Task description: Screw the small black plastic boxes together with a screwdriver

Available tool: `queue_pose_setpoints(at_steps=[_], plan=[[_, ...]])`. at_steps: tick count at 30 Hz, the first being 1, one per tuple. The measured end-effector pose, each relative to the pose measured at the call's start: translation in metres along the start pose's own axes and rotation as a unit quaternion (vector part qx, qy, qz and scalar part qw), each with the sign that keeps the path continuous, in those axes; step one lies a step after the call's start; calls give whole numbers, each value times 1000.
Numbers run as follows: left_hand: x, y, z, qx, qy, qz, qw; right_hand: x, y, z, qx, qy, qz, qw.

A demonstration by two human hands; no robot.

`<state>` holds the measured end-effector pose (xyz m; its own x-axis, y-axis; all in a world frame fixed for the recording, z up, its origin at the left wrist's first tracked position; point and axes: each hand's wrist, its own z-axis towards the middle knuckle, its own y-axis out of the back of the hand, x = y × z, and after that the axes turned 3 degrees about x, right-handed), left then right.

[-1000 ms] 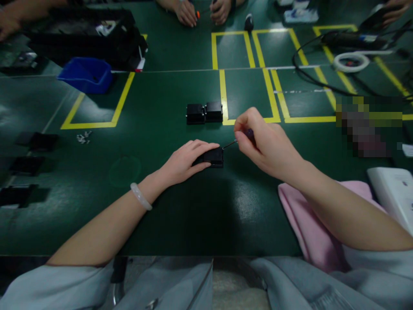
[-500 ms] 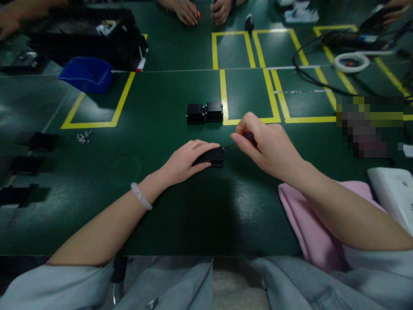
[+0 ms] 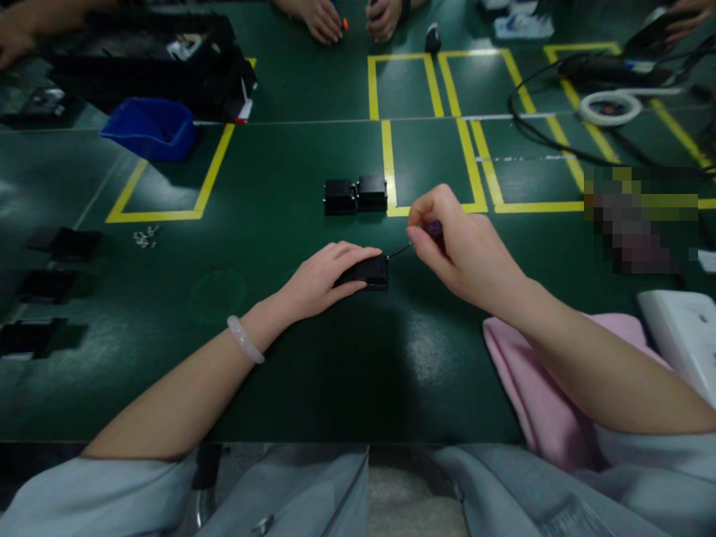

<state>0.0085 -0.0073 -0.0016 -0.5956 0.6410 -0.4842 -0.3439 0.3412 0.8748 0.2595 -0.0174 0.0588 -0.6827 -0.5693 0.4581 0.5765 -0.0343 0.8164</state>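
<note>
Under my left hand [image 3: 330,277] a small black box-shaped part [image 3: 374,273] is held down on the green table, thumb along its near side and fingers over its far side. My right hand [image 3: 453,242] is closed round the dark handle of a screwdriver [image 3: 401,250]. Its thin shaft slants down to the left, and the tip meets the right end of the black part, near a small shiny screw. Two similar black parts, one on the left [image 3: 338,197] and one on the right [image 3: 372,193], stand side by side just beyond.
Loose small screws [image 3: 145,237] lie to the left, near a blue bin [image 3: 151,128]. Several black pieces [image 3: 48,285] sit at the far left. A pink cloth [image 3: 537,380] lies under my right forearm. Across the table are a co-worker's hands [image 3: 324,21] and a black cable [image 3: 520,123].
My right hand has risen slightly, and the screwdriver now slants more steeply with its tip still at the part's end. My left hand and the black part have stayed put.
</note>
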Motion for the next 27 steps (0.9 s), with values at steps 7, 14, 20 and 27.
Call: queue_pose_setpoints(at_steps=[7,14,20,27], plan=[[0,0,0,2,2,-5,1000,1,2,0,25,5,-18,1000],[0,0,0,0,1,-8,1000,2,1,0,20,3,0,1000],[1,-1,0,-2,-2,-4,1000,2,2,0,28,7,-7,1000],[0,0,0,-2,-1,-7,1000,1,1,0,23,6,-1,1000]])
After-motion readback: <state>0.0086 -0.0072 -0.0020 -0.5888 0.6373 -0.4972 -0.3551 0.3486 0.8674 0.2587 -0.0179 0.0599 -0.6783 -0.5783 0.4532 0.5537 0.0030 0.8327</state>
